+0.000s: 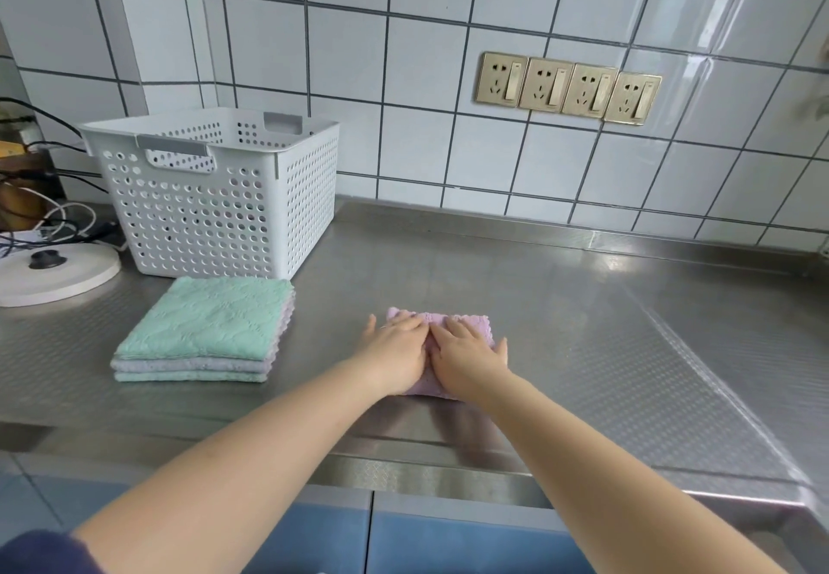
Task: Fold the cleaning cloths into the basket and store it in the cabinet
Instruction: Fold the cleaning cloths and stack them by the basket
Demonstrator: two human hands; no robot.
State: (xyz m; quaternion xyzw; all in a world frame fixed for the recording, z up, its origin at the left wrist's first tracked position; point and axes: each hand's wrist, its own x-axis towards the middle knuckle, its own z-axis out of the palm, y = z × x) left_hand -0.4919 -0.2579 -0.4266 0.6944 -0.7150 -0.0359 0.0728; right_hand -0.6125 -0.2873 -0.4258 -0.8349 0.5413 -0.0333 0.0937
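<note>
A small folded lilac cloth [466,320] lies on the steel counter [583,326] in the middle. My left hand [397,349] and my right hand [469,356] both press flat on it, side by side, fingers straight, covering most of it. To the left sits a stack of flat cloths [206,331], mint green on top, with a grey one and another green one beneath. Behind the stack stands a white perforated basket [215,201] with grey handles; its inside is mostly hidden from this angle.
A white round disc [58,273] with a black knob lies at the far left, beside tangled cables [40,214]. Four gold wall sockets [567,89] sit on the tiled wall. Blue cabinet fronts [448,542] run under the counter's front edge.
</note>
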